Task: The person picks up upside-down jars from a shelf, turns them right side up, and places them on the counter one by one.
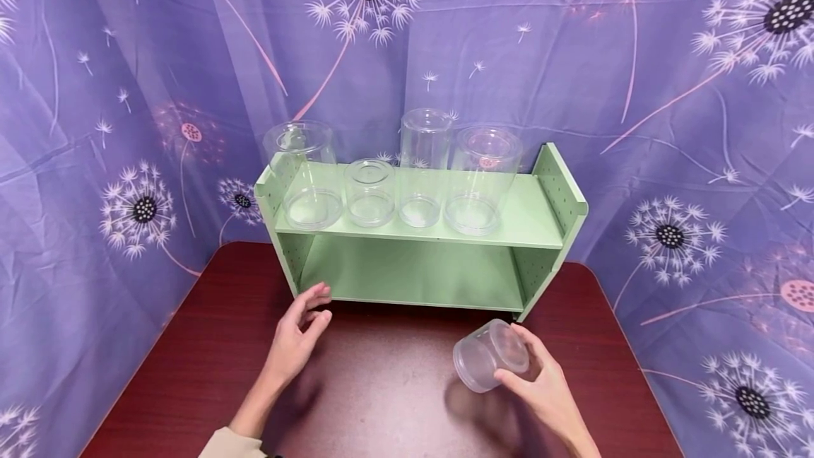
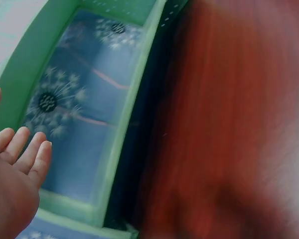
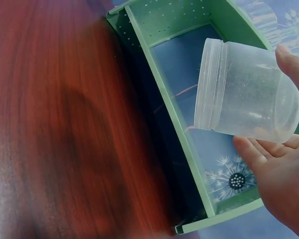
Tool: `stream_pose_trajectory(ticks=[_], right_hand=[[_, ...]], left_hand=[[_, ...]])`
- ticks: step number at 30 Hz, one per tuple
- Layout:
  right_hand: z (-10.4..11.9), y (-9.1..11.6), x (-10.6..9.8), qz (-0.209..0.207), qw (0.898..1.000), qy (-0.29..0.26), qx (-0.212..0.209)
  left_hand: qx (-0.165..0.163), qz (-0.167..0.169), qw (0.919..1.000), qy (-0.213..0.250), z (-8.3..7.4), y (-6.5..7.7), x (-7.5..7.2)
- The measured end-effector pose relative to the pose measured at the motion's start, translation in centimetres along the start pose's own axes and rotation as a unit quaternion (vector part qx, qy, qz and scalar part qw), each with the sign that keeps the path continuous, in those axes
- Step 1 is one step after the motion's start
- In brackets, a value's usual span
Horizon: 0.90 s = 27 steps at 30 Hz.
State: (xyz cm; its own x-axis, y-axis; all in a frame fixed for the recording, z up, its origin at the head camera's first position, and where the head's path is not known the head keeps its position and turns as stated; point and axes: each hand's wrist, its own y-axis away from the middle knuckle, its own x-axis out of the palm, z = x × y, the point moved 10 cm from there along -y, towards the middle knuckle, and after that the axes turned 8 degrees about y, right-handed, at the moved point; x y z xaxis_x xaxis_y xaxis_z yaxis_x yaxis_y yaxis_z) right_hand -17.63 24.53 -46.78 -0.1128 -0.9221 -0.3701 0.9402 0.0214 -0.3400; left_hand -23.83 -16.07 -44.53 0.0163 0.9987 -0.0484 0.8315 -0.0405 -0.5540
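A small clear plastic jar is tilted in the air over the table, gripped near its base end by the thumb and fingers of my right hand. In the right wrist view the ridged rim end of the jar points left, away from the palm. My left hand holds nothing; its fingers are loosely bent, near the front left of the green shelf. On the shelf's upper board stand a wide jar, a short jar, a tall narrow jar and another wide jar, all clear.
The dark red wooden table carries the two-level shelf near its back edge. Raised side panels close off the shelf's ends. A purple curtain with dandelion prints hangs behind and at both sides.
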Motion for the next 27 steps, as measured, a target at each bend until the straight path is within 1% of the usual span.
stream_pose_trajectory(ticks=[3,6,10,13,16,19,22,27], right_hand=[[0.2,0.0,0.4,0.004,1.0,0.002,-0.005],[0.6,-0.1,0.9,0.012,1.0,-0.003,-0.015],[1.1,-0.3,1.7,0.028,0.999,-0.029,-0.028],[1.3,-0.4,2.3,0.037,0.998,-0.051,-0.032],[1.5,-0.5,2.8,0.039,0.997,-0.061,-0.036],[1.7,-0.5,3.3,0.042,0.996,-0.067,-0.042],[1.9,-0.6,3.8,0.05,0.995,-0.073,-0.046],[2.1,-0.7,4.4,0.052,0.995,-0.065,-0.046]], left_hand=[[-0.003,0.034,0.9994,-0.003,0.7,0.9,1.7],[-0.016,0.063,0.9979,0.002,1.4,1.6,3.2],[-0.03,0.093,0.9952,0.008,1.9,2.2,4.8],[-0.03,0.113,0.9931,0.011,2.1,2.6,6.0],[-0.028,0.133,0.9906,0.013,2.4,3.2,7.3],[-0.028,0.148,0.9884,0.018,2.5,3.6,8.4],[-0.032,0.155,0.9871,0.025,2.5,4.0,9.4],[-0.032,0.168,0.9846,0.033,2.3,4.6,10.9]])
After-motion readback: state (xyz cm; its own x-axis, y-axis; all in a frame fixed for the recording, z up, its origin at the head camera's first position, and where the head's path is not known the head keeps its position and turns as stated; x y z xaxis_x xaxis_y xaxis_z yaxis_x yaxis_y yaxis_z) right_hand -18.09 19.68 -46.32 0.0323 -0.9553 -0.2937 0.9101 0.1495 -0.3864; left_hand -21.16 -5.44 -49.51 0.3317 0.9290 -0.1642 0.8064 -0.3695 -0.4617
